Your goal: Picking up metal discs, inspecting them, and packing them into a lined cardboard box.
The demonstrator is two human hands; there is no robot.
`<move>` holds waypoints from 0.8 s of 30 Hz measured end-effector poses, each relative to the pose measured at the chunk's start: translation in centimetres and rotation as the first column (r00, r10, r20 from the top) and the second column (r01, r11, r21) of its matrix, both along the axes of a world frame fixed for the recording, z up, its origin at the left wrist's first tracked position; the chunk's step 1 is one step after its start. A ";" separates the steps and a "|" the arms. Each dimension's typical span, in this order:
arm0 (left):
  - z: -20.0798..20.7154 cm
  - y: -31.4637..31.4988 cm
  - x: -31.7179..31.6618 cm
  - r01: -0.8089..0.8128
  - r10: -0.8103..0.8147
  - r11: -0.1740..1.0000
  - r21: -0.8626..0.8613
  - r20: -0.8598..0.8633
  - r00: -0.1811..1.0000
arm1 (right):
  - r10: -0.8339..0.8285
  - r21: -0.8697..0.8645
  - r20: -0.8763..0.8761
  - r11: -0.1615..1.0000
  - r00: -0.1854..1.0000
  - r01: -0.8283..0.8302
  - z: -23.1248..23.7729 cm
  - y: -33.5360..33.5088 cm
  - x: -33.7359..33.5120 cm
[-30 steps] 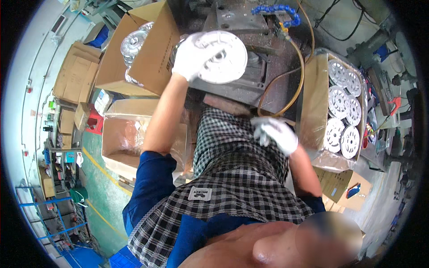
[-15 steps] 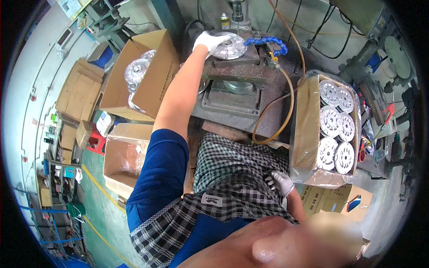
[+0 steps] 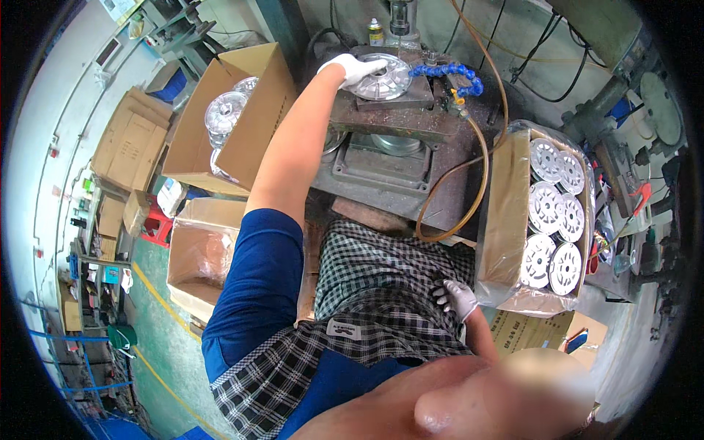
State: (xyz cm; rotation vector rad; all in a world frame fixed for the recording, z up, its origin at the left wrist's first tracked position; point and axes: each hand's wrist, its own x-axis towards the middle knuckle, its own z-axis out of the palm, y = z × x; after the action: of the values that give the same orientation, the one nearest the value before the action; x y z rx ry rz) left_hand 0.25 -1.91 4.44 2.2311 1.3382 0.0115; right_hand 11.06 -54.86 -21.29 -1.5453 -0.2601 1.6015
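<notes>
Metal disc (image 3: 394, 78), silvery and round, sits at 12 o'clock atop a dark rectangular metal block (image 3: 411, 100); white-gloved left hand (image 3: 356, 69) covers its rim, clamping unclear. Toward 4 o'clock, white-gloved right hand (image 3: 458, 298), fingers apart, overlies checked cloth apron (image 3: 381, 257). Disc: probably stiff, slick; hold its rim.

The gloves (image 3: 358, 71) are white, the sleeve (image 3: 253, 264) blue, the apron (image 3: 389, 279) checked — black and white.

The disc (image 3: 390, 81) is glossy metal, the apron (image 3: 385, 293) matt cloth.
</notes>
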 end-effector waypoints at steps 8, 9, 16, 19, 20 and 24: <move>-1.0 2.6 0.2 0.095 -0.093 0.995 0.037 -0.043 0.995 | -0.031 -0.020 -0.043 0.999 0.999 0.030 0.2 0.2 -0.1; -1.1 2.7 0.2 0.076 -0.074 0.997 0.030 -0.051 0.996 | -0.032 -0.020 -0.038 0.999 0.999 0.031 0.0 0.2 0.0; -0.2 0.7 0.3 0.059 -0.057 0.998 0.024 -0.078 0.995 | -0.057 -0.019 -0.054 0.998 0.997 0.056 -0.3 0.0 0.1; 0.3 0.4 0.0 0.056 -0.056 0.998 -0.008 -0.075 0.996 | -0.033 -0.032 -0.075 0.999 0.997 0.031 -0.8 0.1 0.4; 0.2 0.7 0.0 0.054 -0.054 0.999 -0.006 -0.072 0.996 | -0.031 -0.030 -0.072 0.999 0.997 0.029 -0.9 0.1 0.5; -1.4 0.7 -0.3 -0.123 0.105 0.976 0.182 0.106 0.989 | -0.048 -0.028 -0.078 0.999 0.996 0.046 -0.8 0.0 0.1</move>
State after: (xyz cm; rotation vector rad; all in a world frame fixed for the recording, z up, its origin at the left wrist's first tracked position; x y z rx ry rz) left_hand -0.09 -1.23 3.01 2.2718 1.4631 0.2943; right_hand 11.17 -54.90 -22.05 -1.4938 -0.1585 1.6306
